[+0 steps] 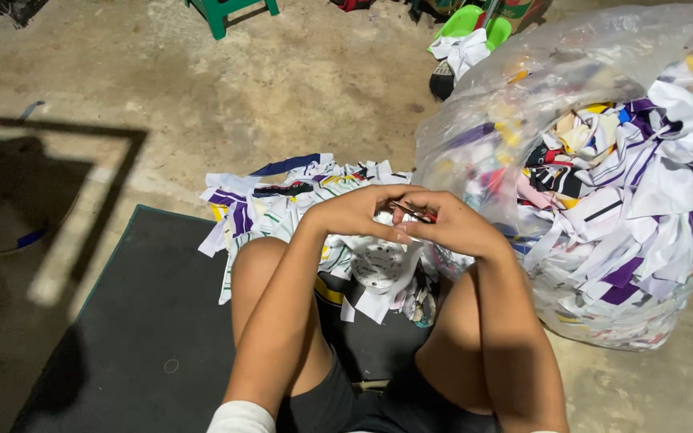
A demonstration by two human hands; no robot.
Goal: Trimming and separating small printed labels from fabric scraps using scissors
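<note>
My left hand (357,210) and my right hand (448,221) meet above my knees, both closed on a white piece of cloth (380,261) that hangs down between them. A small thin dark-and-red tool (413,212) shows between my fingers at the right hand; what it is I cannot tell. Beneath my hands lies a heap of cloth scraps (282,200) in white, purple, yellow and black, spread on the floor and over a dark mat (154,321).
A big clear plastic bag (603,184) stuffed with more cloth scraps stands at my right. Behind it are green plastic objects with a white rag (467,36). A green stool (222,12) stands at the back on the concrete floor.
</note>
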